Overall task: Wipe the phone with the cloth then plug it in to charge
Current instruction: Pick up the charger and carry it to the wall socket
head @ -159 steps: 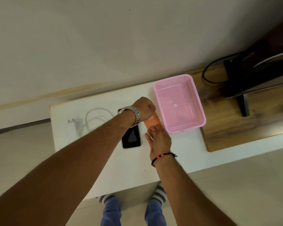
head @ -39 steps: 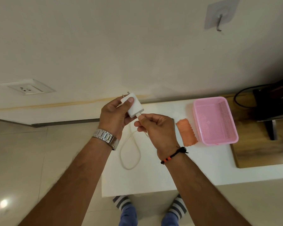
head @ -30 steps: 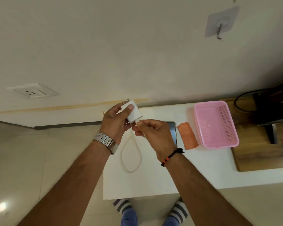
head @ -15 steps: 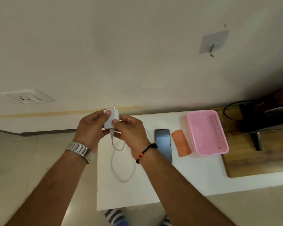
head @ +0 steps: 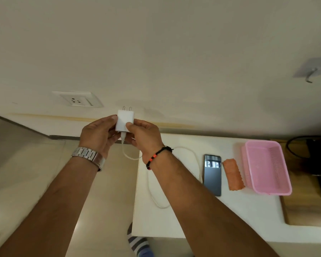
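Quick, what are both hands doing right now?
Left hand: holding the white charger.
Right hand: holding the same charger, thumb on its front.

We can't see cable (head: 156,199) mid-run, right forearm covers it; phone-end connector hidden too. Phone (head: 212,175) screen digits too blurry to read. Dark device (head: 315,160) on right cut off by frame edge, can't ID. Wall hook (head: 312,71) partly cropped. Charger (head: 125,121) underside hidden behind fingers (head: 132,125).
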